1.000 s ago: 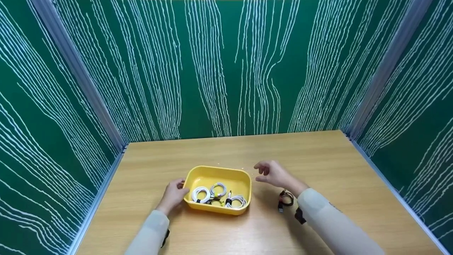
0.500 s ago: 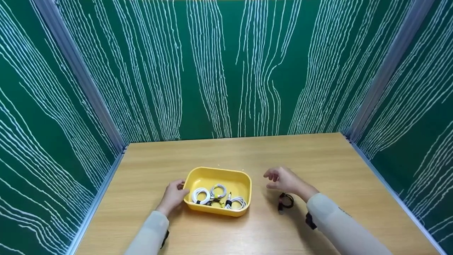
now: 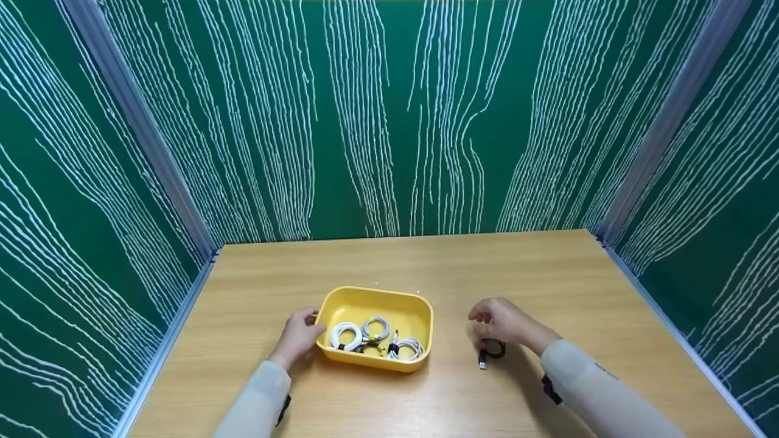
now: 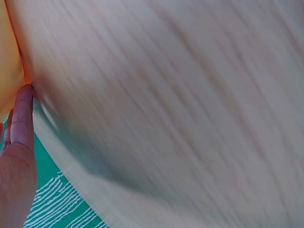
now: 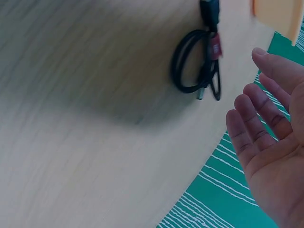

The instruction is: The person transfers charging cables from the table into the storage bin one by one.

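Note:
A yellow plastic bin (image 3: 378, 362) stands on the table with several coiled cables inside. Among them are a white coil (image 3: 345, 336), a grey-white coil (image 3: 376, 328) and a white cable with a black strap (image 3: 406, 349). My left hand (image 3: 296, 337) holds the bin's left wall, thumb at the rim and fingers along the outside. In the left wrist view a finger (image 4: 22, 116) touches the bin's side. To the right, my right hand (image 3: 505, 321) hovers over a coiled black USB cable (image 5: 194, 64), fingers loosely bent and apart from it. The hand partly hides that cable in the head view.
The wooden table (image 3: 389, 261) meets green walls (image 3: 359, 121) with white wavy lines at the back and sides. Metal posts (image 3: 663, 121) stand at the two back corners. A few tiny white specks lie behind the bin.
My right hand has moved right and toward me, from beside the bin to above the black USB cable. My left hand and the bin stay in place.

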A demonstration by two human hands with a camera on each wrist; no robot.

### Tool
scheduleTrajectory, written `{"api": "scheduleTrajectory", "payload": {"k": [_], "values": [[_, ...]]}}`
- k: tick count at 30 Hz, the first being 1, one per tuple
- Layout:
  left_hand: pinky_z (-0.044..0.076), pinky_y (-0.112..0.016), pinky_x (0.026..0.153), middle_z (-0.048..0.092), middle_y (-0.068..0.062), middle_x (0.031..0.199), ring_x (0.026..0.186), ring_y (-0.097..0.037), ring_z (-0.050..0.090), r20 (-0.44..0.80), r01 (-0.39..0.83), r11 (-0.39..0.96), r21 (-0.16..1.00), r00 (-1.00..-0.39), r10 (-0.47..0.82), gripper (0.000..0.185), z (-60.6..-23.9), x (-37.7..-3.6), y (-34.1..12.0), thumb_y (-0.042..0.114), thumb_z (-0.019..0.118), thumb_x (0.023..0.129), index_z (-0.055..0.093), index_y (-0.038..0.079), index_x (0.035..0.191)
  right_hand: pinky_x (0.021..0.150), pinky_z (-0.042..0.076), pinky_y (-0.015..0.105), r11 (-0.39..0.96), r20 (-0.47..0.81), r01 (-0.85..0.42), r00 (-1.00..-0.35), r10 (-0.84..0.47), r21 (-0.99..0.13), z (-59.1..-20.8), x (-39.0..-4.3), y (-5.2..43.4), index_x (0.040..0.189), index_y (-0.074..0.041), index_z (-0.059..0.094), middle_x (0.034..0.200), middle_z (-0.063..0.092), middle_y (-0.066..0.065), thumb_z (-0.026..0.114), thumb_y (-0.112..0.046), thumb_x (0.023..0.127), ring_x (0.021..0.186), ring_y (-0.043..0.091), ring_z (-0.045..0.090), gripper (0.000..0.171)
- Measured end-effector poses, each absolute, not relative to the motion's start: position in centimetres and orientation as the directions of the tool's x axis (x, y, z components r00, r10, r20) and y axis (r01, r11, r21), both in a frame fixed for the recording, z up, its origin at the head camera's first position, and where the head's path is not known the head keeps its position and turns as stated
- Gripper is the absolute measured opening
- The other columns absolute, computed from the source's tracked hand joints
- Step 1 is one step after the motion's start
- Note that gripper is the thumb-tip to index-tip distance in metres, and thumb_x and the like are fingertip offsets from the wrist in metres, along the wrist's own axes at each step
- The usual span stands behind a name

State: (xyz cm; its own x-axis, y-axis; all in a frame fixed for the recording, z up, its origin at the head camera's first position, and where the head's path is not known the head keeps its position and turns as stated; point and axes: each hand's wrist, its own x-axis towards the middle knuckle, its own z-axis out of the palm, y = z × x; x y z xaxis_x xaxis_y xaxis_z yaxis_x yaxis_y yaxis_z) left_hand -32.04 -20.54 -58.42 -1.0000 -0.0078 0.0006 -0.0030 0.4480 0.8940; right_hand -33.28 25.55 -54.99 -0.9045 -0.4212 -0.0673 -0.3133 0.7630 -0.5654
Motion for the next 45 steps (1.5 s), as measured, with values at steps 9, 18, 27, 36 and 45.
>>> {"api": "scheduleTrajectory", "payload": {"k": [9, 18, 27, 36, 45], "values": [[0.062, -0.030, 0.084, 0.079, -0.021, 0.112, 0.100, -0.024, 0.073, -0.016, -0.025, 0.460, 0.887, -1.000, -0.022, 0.042, -58.5, -32.2, -20.6, -0.001, 0.064, 0.090, 0.071, -0.008, 0.131, 0.091, 0.062, 0.051, 0.760, -0.090, -0.366, -0.871, -0.482, -0.537, -55.4, -32.8, 26.6, 0.117, 0.000, 0.078, 0.110, 0.077, 0.010, 0.090, -0.008, 0.087, 0.101, 0.026, 0.070, 0.033], [0.064, -0.036, 0.091, 0.077, -0.024, 0.118, 0.107, -0.028, 0.073, -0.043, -0.046, 0.463, 0.885, -0.999, -0.017, 0.043, -58.3, -32.1, -20.5, -0.001, 0.064, 0.094, 0.068, -0.009, 0.135, 0.090, 0.063, 0.049, 0.737, -0.145, -0.385, -0.828, -0.542, -0.556, -55.7, -32.9, 27.2, 0.118, 0.002, 0.077, 0.113, 0.076, 0.012, 0.090, -0.006, 0.085, 0.103, 0.025, 0.070, 0.036], [0.064, -0.036, 0.091, 0.076, -0.024, 0.120, 0.108, -0.029, 0.073, -0.037, -0.038, 0.455, 0.890, -0.999, -0.011, 0.043, -58.2, -32.0, -20.4, -0.001, 0.064, 0.095, 0.067, -0.009, 0.137, 0.089, 0.061, 0.042, 0.741, -0.153, -0.413, -0.812, -0.563, -0.530, -55.7, -33.0, 27.3, 0.115, 0.001, 0.079, 0.113, 0.074, 0.009, 0.091, -0.008, 0.083, 0.099, 0.020, 0.065, 0.035], [0.062, -0.032, 0.084, 0.079, -0.022, 0.110, 0.100, -0.024, 0.072, 0.000, -0.003, 0.456, 0.890, -1.000, -0.008, 0.038, -58.3, -32.0, -20.5, -0.004, 0.065, 0.091, 0.072, -0.007, 0.128, 0.081, 0.056, 0.032, 0.716, -0.140, -0.423, -0.801, -0.582, -0.556, -56.0, -32.9, 27.8, 0.104, -0.001, 0.080, 0.100, 0.076, 0.005, 0.089, -0.009, 0.085, 0.090, 0.012, 0.063, 0.023], [0.062, -0.031, 0.085, 0.078, -0.022, 0.111, 0.101, -0.025, 0.072, -0.008, -0.013, 0.449, 0.894, -1.000, -0.014, 0.037, -58.3, -32.0, -20.5, -0.004, 0.065, 0.092, 0.073, -0.007, 0.127, 0.075, 0.051, 0.029, 0.733, -0.181, -0.374, -0.812, -0.555, -0.568, -56.2, -32.9, 28.0, 0.095, -0.007, 0.078, 0.088, 0.070, -0.003, 0.089, -0.011, 0.087, 0.081, 0.011, 0.057, 0.014]]}}
